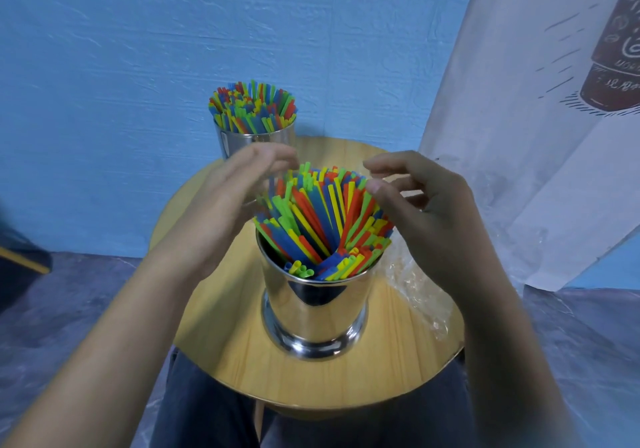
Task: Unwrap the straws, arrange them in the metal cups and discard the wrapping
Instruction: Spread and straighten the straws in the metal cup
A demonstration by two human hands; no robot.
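A shiny metal cup (pixel 313 312) stands near the middle of the round wooden table (pixel 398 361), packed with red, blue, green and yellow straws (pixel 322 219) that fan outward. My left hand (pixel 221 201) hovers at the left of the straw tops, blurred, fingers spread. My right hand (pixel 426 212) is at their right side, fingers curled and touching the outer straws. A second metal cup (pixel 256 141) full of straws (pixel 252 106) stands at the table's far edge. Clear plastic wrapping (pixel 415 284) lies crumpled on the table under my right forearm.
A blue textured wall is close behind the table. A white printed curtain (pixel 536 118) hangs at the right. My dark trousers (pixel 214 409) show below the table's front edge, over a grey floor.
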